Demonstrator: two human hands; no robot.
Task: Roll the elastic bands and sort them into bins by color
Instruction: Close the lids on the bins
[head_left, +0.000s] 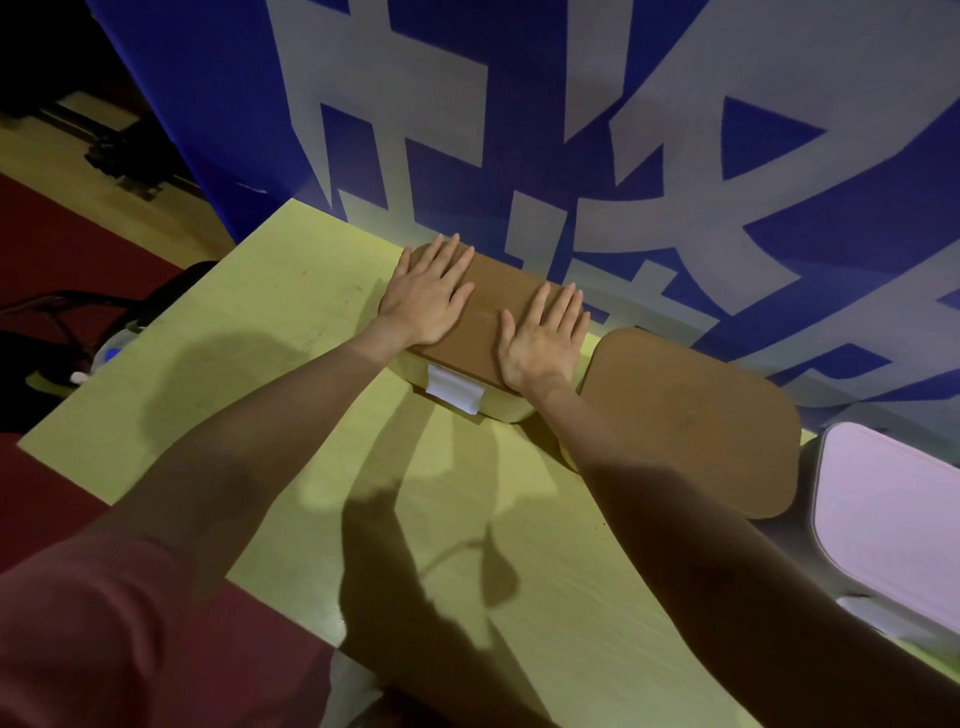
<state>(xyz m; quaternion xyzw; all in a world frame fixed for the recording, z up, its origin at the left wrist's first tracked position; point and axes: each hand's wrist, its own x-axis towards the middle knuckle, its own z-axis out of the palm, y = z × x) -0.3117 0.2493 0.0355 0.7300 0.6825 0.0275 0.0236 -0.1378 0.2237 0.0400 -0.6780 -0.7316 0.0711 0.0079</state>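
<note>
Both hands lie flat, fingers straight, on the brown lid (488, 306) of a bin at frame centre: left hand (428, 296), right hand (543, 338). No elastic bands show; sorting looks finished or unstarted. Two more lidded bins (691, 415) (893, 514) sit right, on a yellow-green table (249, 332) against a blue banner (779, 130).

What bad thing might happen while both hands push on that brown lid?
1. The left hand and right hand press flat on the brown lid; the bin might slide against the blue banner.
2. The second brown-lidded bin sits close by and might get bumped.
</note>
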